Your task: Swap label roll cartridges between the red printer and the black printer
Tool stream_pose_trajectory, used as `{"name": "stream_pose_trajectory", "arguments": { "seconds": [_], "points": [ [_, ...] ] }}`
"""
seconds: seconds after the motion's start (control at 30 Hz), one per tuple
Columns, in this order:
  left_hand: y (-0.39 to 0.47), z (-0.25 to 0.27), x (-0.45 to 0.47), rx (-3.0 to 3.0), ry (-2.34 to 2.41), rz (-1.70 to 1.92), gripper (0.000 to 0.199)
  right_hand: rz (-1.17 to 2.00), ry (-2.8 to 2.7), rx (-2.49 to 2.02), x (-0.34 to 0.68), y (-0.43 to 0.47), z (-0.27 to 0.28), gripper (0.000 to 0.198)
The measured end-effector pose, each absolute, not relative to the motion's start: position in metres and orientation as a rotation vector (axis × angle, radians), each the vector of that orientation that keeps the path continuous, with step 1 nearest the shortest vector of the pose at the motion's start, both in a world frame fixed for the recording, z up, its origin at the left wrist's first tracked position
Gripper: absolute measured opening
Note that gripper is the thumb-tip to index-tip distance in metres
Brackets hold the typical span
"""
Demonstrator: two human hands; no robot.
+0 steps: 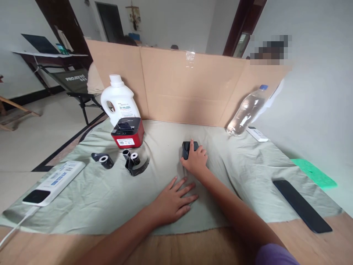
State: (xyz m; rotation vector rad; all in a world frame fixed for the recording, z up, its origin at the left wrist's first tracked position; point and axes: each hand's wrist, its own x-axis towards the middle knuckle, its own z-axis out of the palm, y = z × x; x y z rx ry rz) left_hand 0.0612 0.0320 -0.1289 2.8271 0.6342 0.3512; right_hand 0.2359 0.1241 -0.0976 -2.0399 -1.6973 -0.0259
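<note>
Right hand grasps small black part, pinning it down; left hand flat, released, on cloth just behind, bracing.

I see both my forearms bare, no watch or rings on my left hand or right hand; a purple sleeve covers my right upper arm.

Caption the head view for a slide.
Right hand grips a small black part; left hand rests flat on the cloth.
</note>
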Motion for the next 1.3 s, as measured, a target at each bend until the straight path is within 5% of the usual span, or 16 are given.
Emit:
{"name": "stream_pose_trajectory", "arguments": {
  "seconds": [0.17,0.4,0.53,0.7,0.87,1.3],
  "points": [
    [0.031,-0.121,0.06,2.805,0.628,0.352,0.049,0.193,-1.654,-1.994,0.271,0.129,-0.096,0.108],
    [0.051,-0.094,0.063,2.501,0.796,0.599,0.03,0.291,-1.598,-1.758,0.354,0.14,-0.114,0.059],
    [0.118,-0.092,0.082,1.92,1.274,0.953,0.019,0.251,-1.711,-1.775,0.367,0.123,-0.127,0.049],
    [0.186,-0.111,0.113,1.465,1.354,0.946,0.032,0.076,-1.945,-1.842,0.357,0.112,-0.126,0.049],
    [0.174,-0.125,0.121,1.693,1.293,1.08,0.036,0.038,-2.09,-1.676,0.356,0.117,-0.128,0.048],
    [0.159,-0.12,0.115,2.081,1.554,0.688,0.045,0.044,-2.183,-1.435,0.359,0.121,-0.141,0.04]
  ]
}}
